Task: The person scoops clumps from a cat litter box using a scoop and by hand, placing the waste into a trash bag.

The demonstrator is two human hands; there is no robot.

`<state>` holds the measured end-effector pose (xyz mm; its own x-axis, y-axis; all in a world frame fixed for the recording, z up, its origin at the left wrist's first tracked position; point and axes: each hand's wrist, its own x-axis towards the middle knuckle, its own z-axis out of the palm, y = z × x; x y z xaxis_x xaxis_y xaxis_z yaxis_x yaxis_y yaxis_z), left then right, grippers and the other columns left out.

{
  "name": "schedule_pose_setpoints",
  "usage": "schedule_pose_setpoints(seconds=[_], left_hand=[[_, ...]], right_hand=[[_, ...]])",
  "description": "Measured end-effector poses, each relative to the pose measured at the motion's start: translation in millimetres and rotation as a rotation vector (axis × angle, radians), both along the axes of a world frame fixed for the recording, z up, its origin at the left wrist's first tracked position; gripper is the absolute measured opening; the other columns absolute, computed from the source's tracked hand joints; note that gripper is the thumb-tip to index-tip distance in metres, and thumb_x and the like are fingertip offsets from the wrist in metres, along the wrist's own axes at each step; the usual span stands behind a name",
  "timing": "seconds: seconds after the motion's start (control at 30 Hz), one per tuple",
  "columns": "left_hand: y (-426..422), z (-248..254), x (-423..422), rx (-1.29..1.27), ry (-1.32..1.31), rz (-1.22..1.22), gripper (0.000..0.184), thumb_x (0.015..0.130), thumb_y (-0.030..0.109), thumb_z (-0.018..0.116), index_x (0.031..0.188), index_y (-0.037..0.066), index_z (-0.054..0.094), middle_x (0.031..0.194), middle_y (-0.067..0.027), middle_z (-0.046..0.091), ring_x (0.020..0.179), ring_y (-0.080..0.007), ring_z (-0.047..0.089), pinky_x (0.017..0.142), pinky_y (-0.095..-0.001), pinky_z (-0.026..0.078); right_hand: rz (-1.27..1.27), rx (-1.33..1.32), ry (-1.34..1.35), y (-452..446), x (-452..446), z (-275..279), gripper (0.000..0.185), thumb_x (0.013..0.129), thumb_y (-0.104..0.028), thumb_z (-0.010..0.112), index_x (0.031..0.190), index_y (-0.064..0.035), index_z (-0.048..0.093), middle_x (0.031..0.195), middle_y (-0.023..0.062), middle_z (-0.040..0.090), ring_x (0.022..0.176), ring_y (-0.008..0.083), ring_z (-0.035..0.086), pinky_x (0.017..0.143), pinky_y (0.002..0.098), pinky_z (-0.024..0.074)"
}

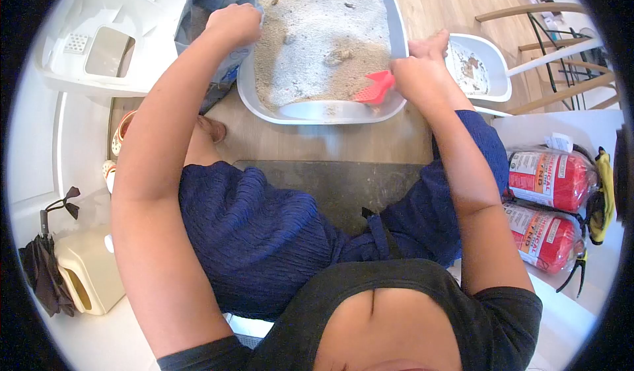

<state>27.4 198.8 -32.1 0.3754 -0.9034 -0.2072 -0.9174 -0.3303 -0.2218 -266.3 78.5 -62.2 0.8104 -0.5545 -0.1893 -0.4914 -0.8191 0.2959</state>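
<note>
The left hand [236,25] pinches the rim of a crinkled bag [191,34], left of a smooth, rounded plastic tray [246,83] of grainy, clumped litter [317,27]. The right hand [419,78] grips a slotted red scoop [375,88], handle hidden, over the tray's near right corner. The tray's far edge is cut off.

The one view, worn on the head, looks forward and steeply down, wide and dark-cornered, from close above the black shirt [290,321] to the tray [333,111] on the far side.
</note>
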Motion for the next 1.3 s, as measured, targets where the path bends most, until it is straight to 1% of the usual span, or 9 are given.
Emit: schedule_pose_setpoints(seconds=[0.17,0.2,0.3,0.4,0.5,0.53,0.87,0.93,1.3], left_hand=[[-5.3,4.1,1.7,0.010,0.024,0.016,0.031,0.079,0.020,0.050,0.106,0.018,0.064,0.115,-0.0089,0.058,0.106,-0.0284,0.057,0.089,-0.0421,0.047],[-5.6,7.6,-0.7,0.022,0.031,0.003,0.031,0.079,0.020,0.050,0.107,0.018,0.064,0.115,-0.0090,0.058,0.106,-0.0284,0.057,0.089,-0.0423,0.047],[-16.9,-1.9,7.3,0.004,0.055,0.012,0.028,0.080,0.016,0.051,0.103,0.008,0.065,0.111,-0.0121,0.062,0.105,-0.0289,0.059,0.086,-0.0428,0.049],[-20.6,12.8,-16.6,0.055,0.060,0.039,0.029,0.079,0.015,0.050,0.104,0.008,0.065,0.111,-0.0133,0.062,0.104,-0.0295,0.059,0.086,-0.0435,0.048],[-26.2,1.5,-18.9,0.036,0.061,-0.023,0.030,0.079,0.014,0.049,0.104,0.009,0.065,0.113,-0.0141,0.061,0.105,-0.0301,0.059,0.086,-0.0436,0.048],[-29.5,-2.8,-17.7,0.081,0.012,-0.033,0.035,0.077,0.018,0.050,0.109,0.018,0.064,0.113,-0.0096,0.059,0.106,-0.0285,0.057,0.088,-0.0428,0.048],[-7.6,3.3,0.1,-0.055,0.038,-0.006,0.034,0.078,0.016,0.050,0.110,0.019,0.064,0.117,-0.0064,0.056,0.109,-0.0262,0.055,0.090,-0.0401,0.046],[-2.9,5.7,2.3,-0.077,0.032,0.016,0.035,0.078,0.015,0.050,0.110,0.018,0.063,0.116,-0.0064,0.056,0.109,-0.0259,0.055,0.090,-0.0402,0.046],[5.6,13.5,6.5,-0.129,0.038,0.043,0.033,0.078,0.013,0.049,0.107,0.017,0.065,0.116,-0.0055,0.056,0.110,-0.0245,0.054,0.091,-0.0397,0.046]], right_hand=[[-0.176,0.055,-0.190,15.6,0.6,-21.3,0.017,0.077,-0.014,0.054,0.077,-0.0075,0.070,0.076,0.0147,0.067,0.073,0.0289,0.068,0.061,0.0410,0.0532],[-0.278,0.140,-0.128,14.7,1.1,-27.5,0.019,0.073,-0.026,0.066,0.084,-0.0114,0.068,0.081,0.0155,0.067,0.079,0.0308,0.066,0.071,0.0425,0.0515],[-0.437,0.291,-0.224,26.8,-2.0,-41.1,0.025,0.076,-0.031,0.066,0.095,-0.0151,0.067,0.088,0.0145,0.067,0.085,0.0302,0.065,0.074,0.0436,0.0504],[-0.590,0.465,-0.385,34.9,4.7,-60.3,0.031,0.079,-0.038,0.064,0.104,-0.0192,0.065,0.095,0.0131,0.067,0.091,0.0298,0.064,0.077,0.0428,0.0488],[-0.601,0.518,-0.453,36.8,5.9,-58.8,0.033,0.079,-0.043,0.062,0.101,-0.0194,0.067,0.097,0.0104,0.067,0.092,0.0284,0.064,0.077,0.0408,0.0490],[-0.598,0.523,-0.456,37.5,4.3,-58.2,0.033,0.079,-0.043,0.062,0.101,-0.0194,0.067,0.097,0.0104,0.067,0.092,0.0284,0.064,0.077,0.0408,0.0490],[-0.619,0.618,-0.684,32.0,-28.4,-75.8,0.035,0.079,-0.043,0.064,0.107,-0.0242,0.063,0.093,0.0091,0.067,0.087,0.0265,0.064,0.072,0.0388,0.0479],[-0.601,0.815,-1.011,32.0,-27.9,-93.6,0.033,0.080,-0.039,0.064,0.109,-0.0215,0.062,0.089,0.0089,0.067,0.081,0.0254,0.065,0.071,0.0370,0.0475],[-0.599,0.613,-1.022,38.3,14.6,-97.4,0.033,0.083,-0.038,0.061,0.111,-0.0199,0.060,0.090,0.0120,0.067,0.085,0.0312,0.063,0.072,0.0407,0.0467]])
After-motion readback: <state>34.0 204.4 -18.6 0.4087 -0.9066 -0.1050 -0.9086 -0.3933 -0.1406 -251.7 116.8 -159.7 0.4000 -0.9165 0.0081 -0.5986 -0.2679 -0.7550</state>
